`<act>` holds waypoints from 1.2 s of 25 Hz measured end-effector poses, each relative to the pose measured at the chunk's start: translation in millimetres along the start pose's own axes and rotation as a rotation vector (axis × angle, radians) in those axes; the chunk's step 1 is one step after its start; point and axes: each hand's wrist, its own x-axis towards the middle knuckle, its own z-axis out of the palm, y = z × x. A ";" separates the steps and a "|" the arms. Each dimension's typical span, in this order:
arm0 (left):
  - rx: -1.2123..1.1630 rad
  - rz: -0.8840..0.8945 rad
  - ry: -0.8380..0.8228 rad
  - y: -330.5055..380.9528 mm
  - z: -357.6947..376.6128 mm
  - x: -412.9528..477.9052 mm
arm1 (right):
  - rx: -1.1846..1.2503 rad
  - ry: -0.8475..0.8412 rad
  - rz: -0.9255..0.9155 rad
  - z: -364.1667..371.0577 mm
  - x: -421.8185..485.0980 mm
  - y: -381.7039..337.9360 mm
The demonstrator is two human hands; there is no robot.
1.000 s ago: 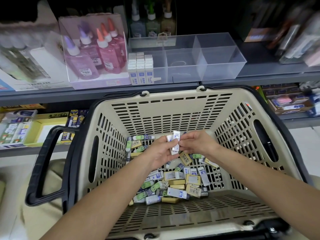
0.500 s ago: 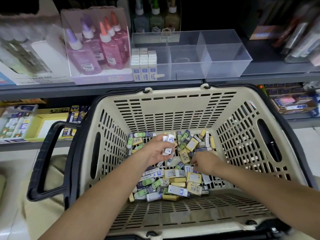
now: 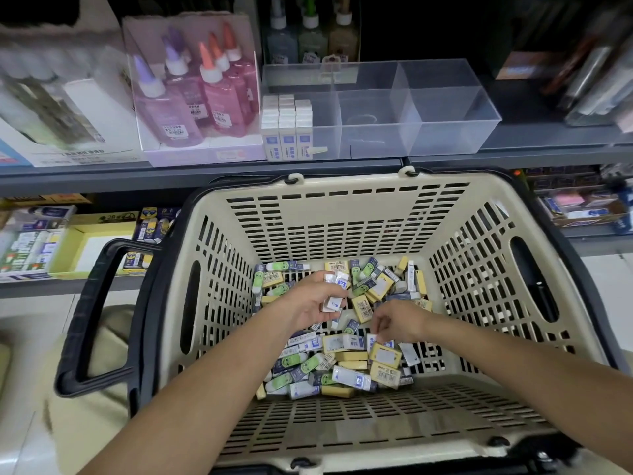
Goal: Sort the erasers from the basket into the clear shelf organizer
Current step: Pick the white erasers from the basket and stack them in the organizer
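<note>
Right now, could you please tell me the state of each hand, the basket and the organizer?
Left hand: holds several white erasers.
Right hand: fingers curled down onto the pile; grip unclear.
Basket: holds the loose pile.
Organizer: left compartment part filled with upright erasers.

My left forearm point(image 3: 212, 382) and right forearm point(image 3: 513, 371) show bare all along; my left grip point(image 3: 310, 303) and right grip point(image 3: 399, 320) are bare as well.

Beige slotted basket point(image 3: 342, 217), black handle point(image 3: 89, 320), holding yellow, green and blue-white erasers point(image 3: 350, 358).
</note>
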 end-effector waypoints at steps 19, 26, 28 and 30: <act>0.278 0.287 -0.054 70.2 1.6 -43.2 | 0.731 0.352 -0.222 -109.8 -37.8 -72.8; 0.231 0.468 0.091 113.5 -8.1 -61.2 | 0.451 0.467 -0.292 -154.1 -52.5 -104.4; 0.119 0.521 0.154 127.6 -13.8 -66.3 | 0.456 0.552 -0.342 -175.0 -55.8 -121.3; 0.104 0.593 0.206 135.8 -16.6 -71.6 | 0.535 0.654 -0.393 -197.4 -54.7 -140.5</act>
